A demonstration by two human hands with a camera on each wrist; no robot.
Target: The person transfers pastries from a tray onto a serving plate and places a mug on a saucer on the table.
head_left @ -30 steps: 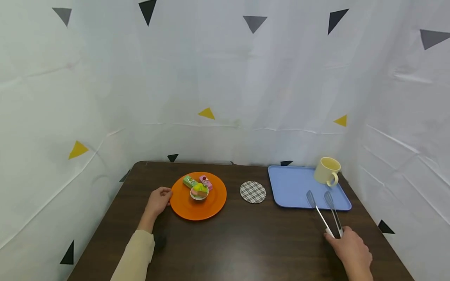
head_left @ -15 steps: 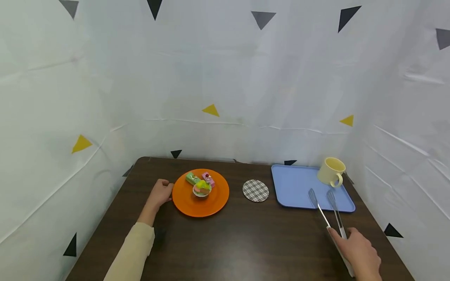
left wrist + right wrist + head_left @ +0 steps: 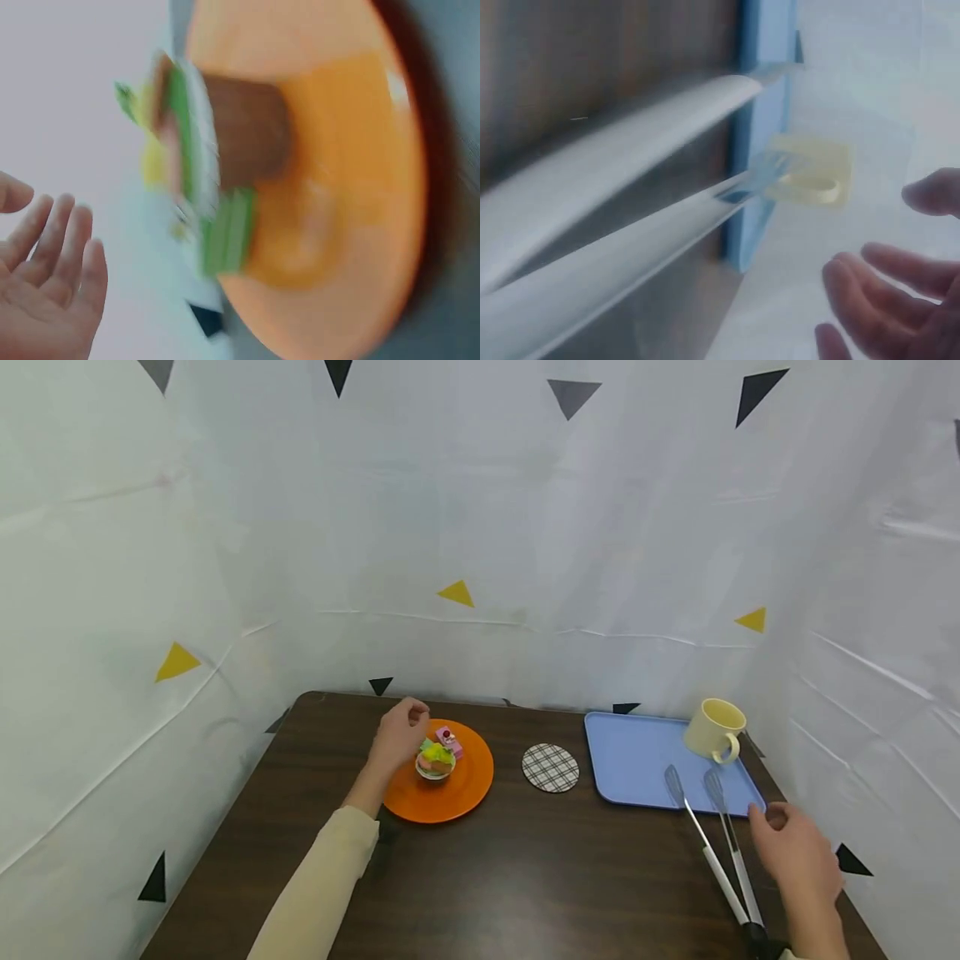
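My left hand (image 3: pixel 401 737) hovers over the left edge of the orange plate (image 3: pixel 468 793), its fingers loosely bent around nothing. On the plate sit a toy cupcake (image 3: pixel 435 764) with a yellow and green top, a pink cake piece (image 3: pixel 450 740), and a green cake piece (image 3: pixel 229 232) mostly hidden by the hand in the head view. At the right, my right hand (image 3: pixel 798 856) is in the air beside the tongs (image 3: pixel 724 881), thumb and fingers apart, holding nothing. The tongs lie spread, their whisk-like heads over the near edge of the blue tray (image 3: pixel 637 764).
A yellow mug (image 3: pixel 712 728) stands upright at the tray's far right corner. Between plate and tray lies a round checked coaster (image 3: pixel 551 768). A white patterned curtain (image 3: pixel 495 527) encloses the back and sides of the dark table (image 3: pixel 555 877).
The left hand has risen from the plate's left rim and moved over its edge. The right hand has let go of the tongs, which now lie down, and shifted up and right.
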